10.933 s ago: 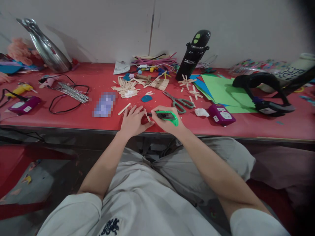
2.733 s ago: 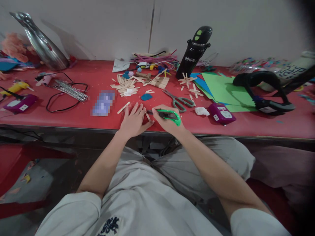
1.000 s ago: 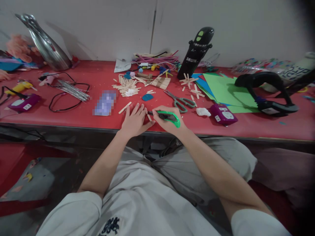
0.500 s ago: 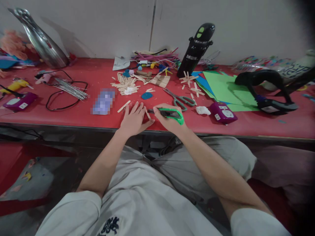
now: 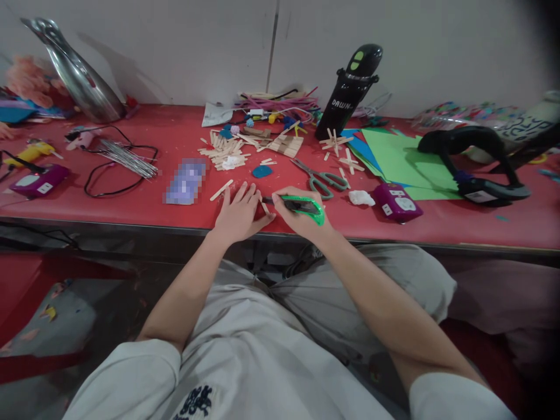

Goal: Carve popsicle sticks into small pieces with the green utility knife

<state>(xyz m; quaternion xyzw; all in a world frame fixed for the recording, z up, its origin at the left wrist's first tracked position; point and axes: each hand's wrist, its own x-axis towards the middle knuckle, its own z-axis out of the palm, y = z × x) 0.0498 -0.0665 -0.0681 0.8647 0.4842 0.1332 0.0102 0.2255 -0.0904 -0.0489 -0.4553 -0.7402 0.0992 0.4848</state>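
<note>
My left hand point(image 5: 238, 213) lies flat on the red table point(image 5: 144, 210) near its front edge, fingers spread, pressing down a small wooden stick point(image 5: 264, 207) beside its thumb. My right hand point(image 5: 297, 217) is closed round a green utility knife point(image 5: 303, 205), whose dark tip points left at that stick. A loose craft stick point(image 5: 221, 190) lies just left of my left hand. A blue scrap point(image 5: 262, 171) sits a little beyond my fingers.
Behind are a pile of craft sticks point(image 5: 225, 153), grey-handled scissors point(image 5: 321, 179), a black bottle point(image 5: 348, 90), green paper sheets point(image 5: 400, 160), two purple boxes point(image 5: 396, 203) point(image 5: 35, 181), a black glue gun point(image 5: 476, 160), a cable with metal rods point(image 5: 125, 160) and a silver vase point(image 5: 74, 73).
Both hands stay in the same spot on the stick. The knife shifts only slightly; the view wobbles a little.
</note>
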